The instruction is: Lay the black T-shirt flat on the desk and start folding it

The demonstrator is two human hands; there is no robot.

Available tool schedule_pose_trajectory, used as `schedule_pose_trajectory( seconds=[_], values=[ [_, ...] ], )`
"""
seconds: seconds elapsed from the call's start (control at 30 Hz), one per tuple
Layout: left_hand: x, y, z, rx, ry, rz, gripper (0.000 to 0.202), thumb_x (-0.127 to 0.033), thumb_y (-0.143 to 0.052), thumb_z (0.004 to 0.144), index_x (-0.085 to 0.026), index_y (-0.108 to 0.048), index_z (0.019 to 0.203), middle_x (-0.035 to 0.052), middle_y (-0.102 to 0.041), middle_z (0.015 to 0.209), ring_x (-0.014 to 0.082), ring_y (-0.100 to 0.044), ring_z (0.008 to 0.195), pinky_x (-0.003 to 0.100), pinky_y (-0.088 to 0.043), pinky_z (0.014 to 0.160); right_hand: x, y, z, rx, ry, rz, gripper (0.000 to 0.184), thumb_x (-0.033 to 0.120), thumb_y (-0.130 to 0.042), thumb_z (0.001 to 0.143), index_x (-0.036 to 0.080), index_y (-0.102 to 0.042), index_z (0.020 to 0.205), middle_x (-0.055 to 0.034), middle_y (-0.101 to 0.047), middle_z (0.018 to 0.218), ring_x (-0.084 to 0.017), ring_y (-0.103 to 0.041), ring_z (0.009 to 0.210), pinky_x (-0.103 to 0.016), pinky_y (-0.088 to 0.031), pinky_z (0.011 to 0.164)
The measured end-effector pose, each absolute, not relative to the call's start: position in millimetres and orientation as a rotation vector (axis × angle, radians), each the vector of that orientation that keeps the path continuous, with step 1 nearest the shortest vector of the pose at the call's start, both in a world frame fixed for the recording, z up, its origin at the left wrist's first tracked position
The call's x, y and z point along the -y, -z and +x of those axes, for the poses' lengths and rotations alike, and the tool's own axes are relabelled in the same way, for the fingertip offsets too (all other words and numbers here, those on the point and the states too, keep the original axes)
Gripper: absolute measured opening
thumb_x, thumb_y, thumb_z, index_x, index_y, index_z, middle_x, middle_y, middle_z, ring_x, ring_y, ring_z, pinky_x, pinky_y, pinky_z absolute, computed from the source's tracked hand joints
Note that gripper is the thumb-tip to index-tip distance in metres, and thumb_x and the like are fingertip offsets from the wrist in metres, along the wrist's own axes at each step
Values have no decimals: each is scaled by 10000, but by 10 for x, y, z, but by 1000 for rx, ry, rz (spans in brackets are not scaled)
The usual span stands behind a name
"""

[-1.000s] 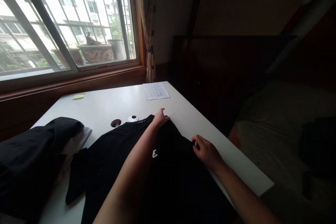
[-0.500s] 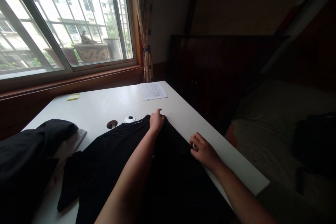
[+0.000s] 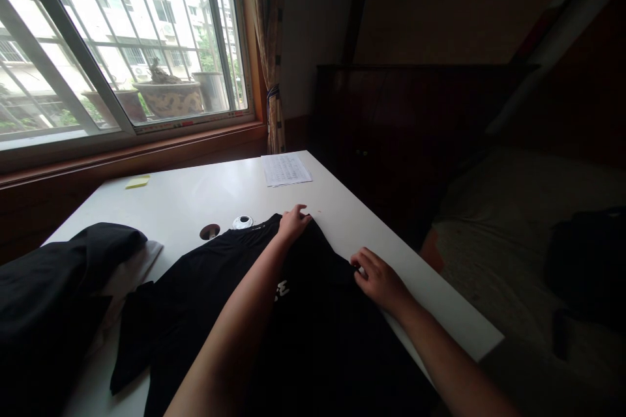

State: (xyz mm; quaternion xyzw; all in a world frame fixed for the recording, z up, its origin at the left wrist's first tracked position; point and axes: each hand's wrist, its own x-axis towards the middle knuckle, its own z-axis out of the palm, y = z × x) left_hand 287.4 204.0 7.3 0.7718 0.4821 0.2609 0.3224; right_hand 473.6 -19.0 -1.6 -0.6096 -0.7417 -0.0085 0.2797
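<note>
A black T-shirt point(image 3: 327, 313) lies spread over the white table point(image 3: 235, 182), with its neckline toward the window side. Some white print shows on its chest, partly covered by my left forearm. My left hand point(image 3: 294, 221) is closed on the shirt at the shoulder beside the collar, its index finger sticking out. Farther right and nearer to me, my right hand point(image 3: 375, 277) pinches the edge of the right-hand sleeve. The other sleeve point(image 3: 132, 339) rests flat at the left.
A heap of black and white clothing point(image 3: 83, 260) sits on the table's left. Beyond the collar are a round cable hole point(image 3: 210, 232) and a white round cap point(image 3: 243, 222). Printed papers point(image 3: 286, 169) and a yellow note pad point(image 3: 137, 181) lie farther back. A barred window point(image 3: 147, 39) stands behind.
My left hand has shifted slightly right along the shoulder. White print on the chest has come into view beside my left forearm. My right hand has barely moved.
</note>
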Motion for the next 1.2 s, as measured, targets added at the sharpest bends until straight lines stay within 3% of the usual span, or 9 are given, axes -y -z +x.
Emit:
schedule_pose_trajectory(
  seconds=[0.13,0.43,0.57,0.7,0.83,0.93,1.2],
  values=[
    [-2034,-78,2927,-1326,-675,2020,359,-257,-678,906,-258,-634,1262,41,-764,1068,242,-662,1050,355,-480,936,205,4,4730,1974,66,-1668,222,34,-492,806,249,-496,863,-29,-545,876,-209,-568,774,-335,-475,713],
    [-1904,-54,3012,-1486,-741,2123,295,-203,-561,949,-246,-643,1229,73,-747,1063,290,-604,1084,395,-456,930,215,-25,4742,2000,75,-1564,307,-37,-478,735,249,-475,848,-40,-533,879,-244,-547,865,-381,-481,781],
    [-1882,-29,2959,-1416,-767,2275,346,-241,-574,959,-226,-607,1304,113,-675,1201,300,-580,1106,410,-474,932,217,-24,4733,2063,36,-1528,338,-66,-463,726,234,-514,872,-49,-555,901,-248,-546,889,-398,-490,802],
    [-1884,-22,2855,-1217,-778,2484,366,-268,-559,982,-234,-596,1345,117,-604,1293,287,-554,1168,406,-477,999,217,-39,4714,2118,13,-1513,408,-81,-461,739,217,-605,977,-65,-581,962,-256,-551,943,-419,-501,853],
    [-1887,-9,2772,-875,-691,2709,375,-300,-524,1016,-281,-590,1384,60,-598,1373,252,-545,1247,394,-439,1101,221,-30,4720,2153,14,-1480,617,-97,-454,743,234,-653,1223,-57,-579,956,-246,-554,932,-423,-506,875],
    [-1891,20,2725,-660,-576,2828,366,-327,-512,1031,-292,-596,1386,12,-590,1443,219,-513,1343,368,-382,1169,230,-20,4736,2152,16,-1461,643,-88,-476,748,251,-678,1256,-51,-571,938,-235,-555,904,-413,-508,856],
    [-1922,69,2638,-668,-407,2933,557,-476,-428,1057,-274,-355,1572,40,-378,1626,258,-342,1503,477,-290,1231,259,-35,4739,2182,-98,-1353,611,-82,-514,707,243,-755,1165,-43,-583,861,-217,-538,856,-379,-492,793]
  ],
)
